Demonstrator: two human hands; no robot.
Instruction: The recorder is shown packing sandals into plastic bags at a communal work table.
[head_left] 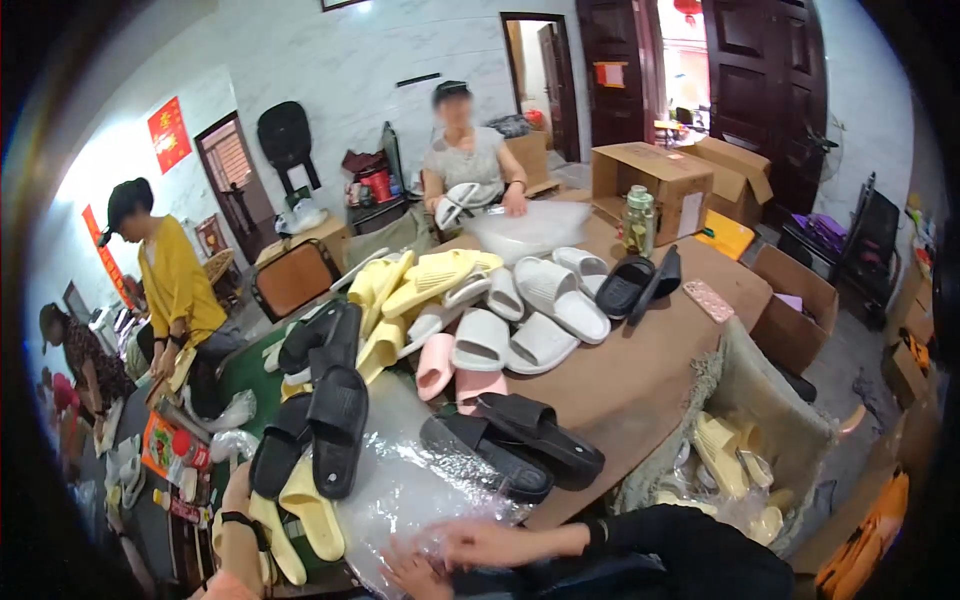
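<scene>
Both of my hands are at a clear plastic bag [375, 515] at the table's near edge. My left hand [418, 572] lies on the film with its fingers stretched out, slightly blurred. Close beside it, my right hand [495, 545], in a black sleeve, pinches the film. Just beyond them, a pair of black slippers [540, 440] rests on the bag. At lower left, another person's hand [236, 490] with a dark wristband is by black slippers [338, 425] and yellow slippers [310, 510]. What that hand grips is partly hidden.
A heap of grey slippers [560, 295], yellow ones [435, 272] and pink ones [434, 365] covers the brown table [640, 400]. A bottle [637, 222] and a phone [708, 300] are farther right. A cloth-lined bin [780, 390] holds yellow slippers. Across the table, a person handles grey slippers.
</scene>
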